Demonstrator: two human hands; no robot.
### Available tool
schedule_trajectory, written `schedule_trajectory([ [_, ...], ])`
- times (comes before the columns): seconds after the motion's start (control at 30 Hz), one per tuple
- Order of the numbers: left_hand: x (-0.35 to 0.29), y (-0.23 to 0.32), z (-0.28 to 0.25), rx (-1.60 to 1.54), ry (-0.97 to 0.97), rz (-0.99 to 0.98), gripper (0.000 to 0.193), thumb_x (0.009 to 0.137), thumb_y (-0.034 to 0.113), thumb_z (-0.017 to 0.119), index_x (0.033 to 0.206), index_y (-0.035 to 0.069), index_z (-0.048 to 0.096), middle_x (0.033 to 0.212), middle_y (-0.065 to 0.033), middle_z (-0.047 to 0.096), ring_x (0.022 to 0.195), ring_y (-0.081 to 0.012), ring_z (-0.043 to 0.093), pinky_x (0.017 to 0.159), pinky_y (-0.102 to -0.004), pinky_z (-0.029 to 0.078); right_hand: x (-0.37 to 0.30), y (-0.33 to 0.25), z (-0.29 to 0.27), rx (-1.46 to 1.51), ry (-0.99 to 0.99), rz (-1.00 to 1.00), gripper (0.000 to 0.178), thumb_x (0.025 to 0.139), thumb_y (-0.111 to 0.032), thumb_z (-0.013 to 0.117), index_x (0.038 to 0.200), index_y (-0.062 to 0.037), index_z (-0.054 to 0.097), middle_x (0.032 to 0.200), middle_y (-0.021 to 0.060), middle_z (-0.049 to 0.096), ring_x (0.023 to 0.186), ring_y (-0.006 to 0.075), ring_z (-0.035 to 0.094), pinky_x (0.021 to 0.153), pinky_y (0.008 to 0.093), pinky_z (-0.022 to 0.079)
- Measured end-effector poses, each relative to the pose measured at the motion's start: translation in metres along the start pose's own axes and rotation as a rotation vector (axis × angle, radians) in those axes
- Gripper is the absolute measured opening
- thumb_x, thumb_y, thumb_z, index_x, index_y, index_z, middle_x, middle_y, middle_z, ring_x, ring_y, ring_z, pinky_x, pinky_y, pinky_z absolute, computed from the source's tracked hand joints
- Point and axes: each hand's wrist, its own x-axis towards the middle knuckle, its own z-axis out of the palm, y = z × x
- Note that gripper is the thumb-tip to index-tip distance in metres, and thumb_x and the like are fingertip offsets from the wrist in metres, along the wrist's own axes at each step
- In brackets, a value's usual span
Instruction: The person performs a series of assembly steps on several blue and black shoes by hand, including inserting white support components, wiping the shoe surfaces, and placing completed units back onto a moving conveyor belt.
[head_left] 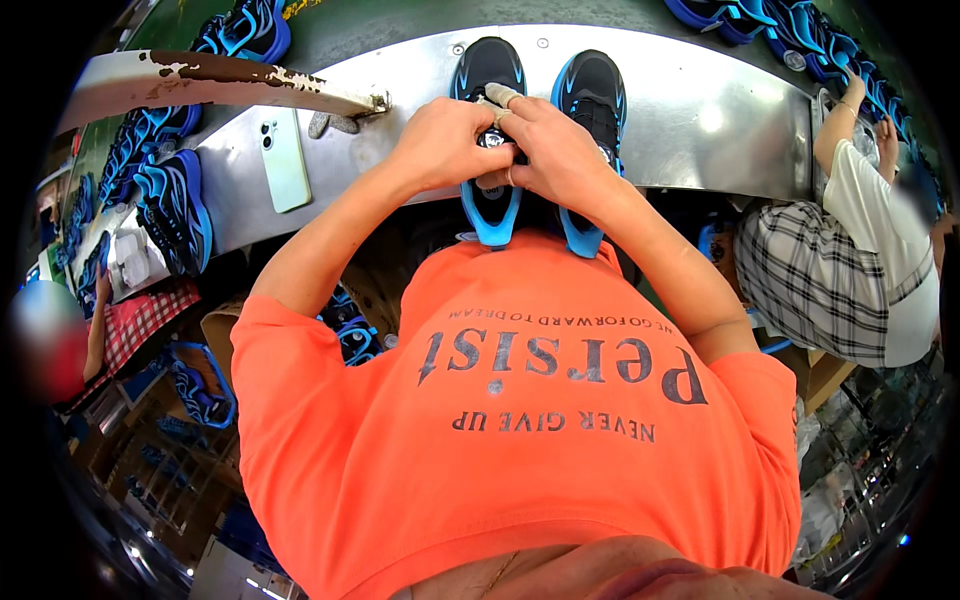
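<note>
Two black sneakers with blue soles and heels lie side by side before me, toes pointing away. Over the left sneaker (pixel 488 68), my left hand (pixel 450 145) and my right hand (pixel 555 150) meet at the lacing and tongue, fingers bent and pinched together. Pale wraps cover some of the right hand's fingers. What exactly lies between the fingertips is hidden. A round pale label shows on the left sneaker beside them. The right sneaker (pixel 591 90) rests just beyond my right hand, its middle partly covered by that hand.
The metal bench (pixel 690 110) curves around in front. A pale green phone (pixel 286 160) lies to the left, below a chipped painted bar (pixel 210 80). More sneakers (pixel 175 210) stand at the left; others line the far right, where a person in plaid (pixel 815 280) works.
</note>
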Motion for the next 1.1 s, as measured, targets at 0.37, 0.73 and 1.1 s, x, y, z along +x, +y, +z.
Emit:
schedule_trajectory([
  [0.37, -0.060, -0.025, 0.029, -0.520, 0.334, -0.044, 0.017, 0.088, 0.018, 0.067, 0.092, 0.003, 0.059, 0.088, -0.0032, 0.061, 0.079, -0.0111, 0.056, 0.065, -0.0259, 0.045, 0.012, -0.008, -0.036, 0.451, -0.198, 0.075, 0.039, 0.079, -0.010, 0.072, 0.118, -0.0099, 0.066, 0.112, 0.0104, 0.051, 0.068, 0.0174, 0.061, 0.062, 0.0279, 0.054],
  [0.73, -0.074, -0.006, 0.073, -1.707, 0.027, -0.201, 0.032, 0.096, 0.010, 0.052, 0.123, -0.007, 0.050, 0.118, -0.0187, 0.061, 0.101, -0.0230, 0.063, 0.077, -0.0284, 0.052, 0.008, -0.021, -0.010, 0.223, 0.110, 0.101, 0.018, 0.074, -0.023, 0.071, 0.089, -0.0148, 0.069, 0.077, 0.0069, 0.057, 0.079, 0.0281, 0.059, 0.067, 0.0396, 0.048],
  [1.1, -0.086, 0.028, 0.067, -0.258, 0.171, 0.195, 0.037, 0.099, 0.032, 0.043, 0.129, 0.014, 0.056, 0.128, -0.0285, 0.048, 0.126, -0.0409, 0.042, 0.106, -0.0451, 0.034, -0.012, 0.034, -0.086, 0.606, 0.244, 0.229, 0.025, 0.088, -0.022, 0.067, 0.111, -0.0136, 0.071, 0.092, 0.0025, 0.066, 0.088, 0.0097, 0.060, 0.077, 0.0254, 0.047],
])
